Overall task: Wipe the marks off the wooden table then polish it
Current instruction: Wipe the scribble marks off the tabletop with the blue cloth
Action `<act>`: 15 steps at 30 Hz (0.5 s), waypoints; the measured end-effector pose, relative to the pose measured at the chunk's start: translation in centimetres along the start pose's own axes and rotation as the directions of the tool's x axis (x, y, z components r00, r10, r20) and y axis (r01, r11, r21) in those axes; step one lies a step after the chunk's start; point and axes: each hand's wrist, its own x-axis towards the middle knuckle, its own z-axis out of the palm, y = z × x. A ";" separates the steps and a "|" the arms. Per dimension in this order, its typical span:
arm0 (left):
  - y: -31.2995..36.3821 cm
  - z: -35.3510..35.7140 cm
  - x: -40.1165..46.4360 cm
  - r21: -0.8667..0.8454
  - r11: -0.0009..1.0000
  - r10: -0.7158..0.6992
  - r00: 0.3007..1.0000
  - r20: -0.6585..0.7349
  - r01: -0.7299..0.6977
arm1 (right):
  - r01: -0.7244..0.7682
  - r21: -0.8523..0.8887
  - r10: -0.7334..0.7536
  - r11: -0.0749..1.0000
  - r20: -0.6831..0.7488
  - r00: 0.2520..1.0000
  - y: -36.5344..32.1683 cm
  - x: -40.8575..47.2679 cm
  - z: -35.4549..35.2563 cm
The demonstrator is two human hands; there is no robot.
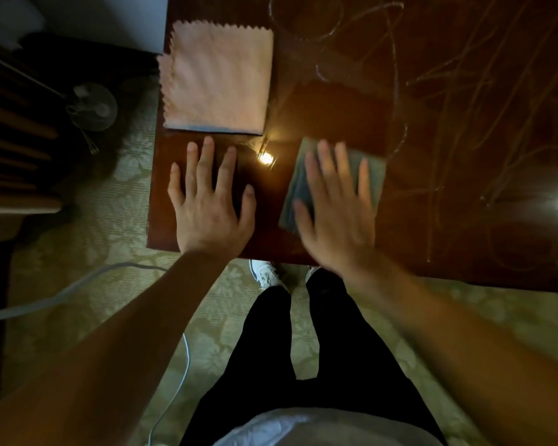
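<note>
Both forearms reach up from the bottom corners toward the table's near edge. The left hand (208, 201) lies flat on the bare wood, palm down, fingers straight and spread, pointing to 12 o'clock. The right hand (335, 207), blurred, presses flat on a folded grey-blue cloth (372, 175), fingers straight and fanned, gripping nothing. The wooden table (464, 239) is dark, glossy and reddish-brown, with a bright lamp glare between the hands. Pale looping scribble marks (438, 91) cross the wood at 1 to 3 o'clock of the right hand. A folded pink cloth (218, 80), soft and fuzzy with zigzag edges, lies at 12 o'clock of the left hand, just beyond its fingertips
</note>
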 end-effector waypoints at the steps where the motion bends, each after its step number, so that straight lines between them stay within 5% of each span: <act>1: 0.1 0.0 0.0 -0.002 1.000 0.002 1.000 -0.002 -0.002 | 0.026 -0.004 -0.026 1.000 0.000 1.000 -0.6 -2.6 0.4; 6: 0.4 -0.4 0.0 -0.035 0.999 -0.014 0.999 -0.035 0.013 | 0.121 -0.011 -0.120 0.993 0.027 0.992 1.4 -4.2 0.2; 11: 2.9 -0.5 -0.2 -0.071 0.992 0.096 0.994 -0.057 -0.100 | -0.106 0.009 0.105 0.994 0.060 0.993 8.1 4.6 -1.9; 15: 6.7 0.3 0.8 -0.140 0.972 0.186 0.982 -0.025 -0.187 | -0.192 0.000 0.192 0.981 -0.006 0.981 6.4 2.9 -1.2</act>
